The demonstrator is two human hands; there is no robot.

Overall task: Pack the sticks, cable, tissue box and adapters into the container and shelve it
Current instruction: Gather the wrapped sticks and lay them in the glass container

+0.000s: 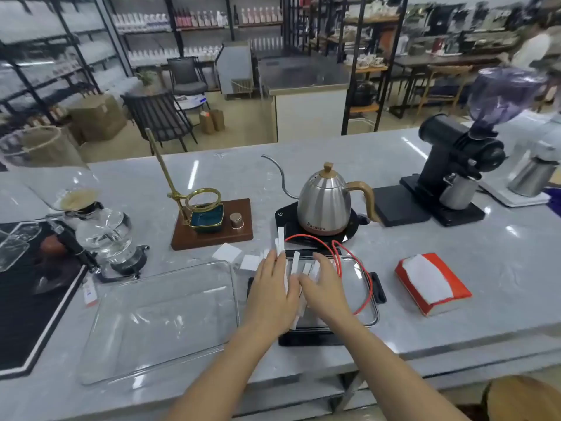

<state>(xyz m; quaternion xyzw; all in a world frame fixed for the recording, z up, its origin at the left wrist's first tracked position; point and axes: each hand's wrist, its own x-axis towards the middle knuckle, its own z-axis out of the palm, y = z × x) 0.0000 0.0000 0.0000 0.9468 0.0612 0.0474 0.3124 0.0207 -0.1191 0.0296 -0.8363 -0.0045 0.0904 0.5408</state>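
Left hand: my left hand (273,291) lies over the white flat sticks (295,262), fingers straight and close together, pressing against the bundle rather than wrapped round it.
Right hand: my right hand (323,288) comes at the same sticks from the other side, fingers fairly straight; I cannot tell whether the thumb pinches any.
Sticks: gathered between both hands on the clear lid with black clips (365,299), near the front edge of the grey marble counter (455,344); a few stand up past my fingertips.
Container: the clear rectangular plastic container (158,320) sits just left of my hands, near the front edge, with nothing in it that I can see.
Cable: the thin red cable (349,253) loops across the lid, just beside my right hand.
Adapters: the small white square adapters (227,253) lie just behind the container's back right corner.
Tissue box: the red and white tissue box (432,284) rests well to the right.
Risk: I judge the loose sticks could fan out and spill if I lift with flat fingers; the cable could snag and drag along.
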